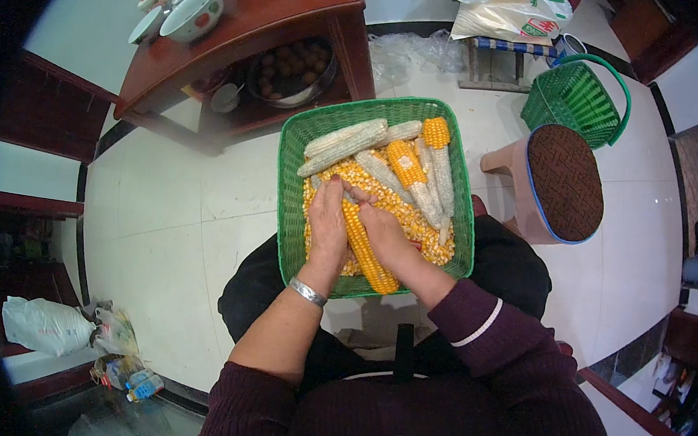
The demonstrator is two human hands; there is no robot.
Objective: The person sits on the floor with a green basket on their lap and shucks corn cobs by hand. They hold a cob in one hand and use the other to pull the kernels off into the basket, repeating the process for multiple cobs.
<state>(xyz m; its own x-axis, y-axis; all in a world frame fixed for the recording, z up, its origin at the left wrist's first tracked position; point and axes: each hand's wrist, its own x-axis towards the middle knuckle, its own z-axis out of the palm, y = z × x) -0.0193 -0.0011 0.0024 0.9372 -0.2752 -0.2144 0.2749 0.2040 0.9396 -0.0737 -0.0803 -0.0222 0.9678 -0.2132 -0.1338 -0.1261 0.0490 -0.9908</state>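
Observation:
A green woven basket (283,212) stands before me between my knees, with loose yellow corn kernels (414,219) in it. Over them both hands hold one corn cob full of kernels (370,257). My left hand (328,222), with a silver bracelet at the wrist, lies along the cob's left side. On its right side, my right hand (383,227) presses near the far end, which the fingers partly hide. Bare cobs (343,146) lie at the basket's far left and right. Among them are a partly stripped cob (406,164) and another with kernels at its tip (436,132).
At the right stand a stool with a brown woven top (567,184) and a green basket with a handle (574,101). A red-brown wooden table (279,19) with bowls on it is at the upper left. Plastic bags (47,325) lie at the lower left.

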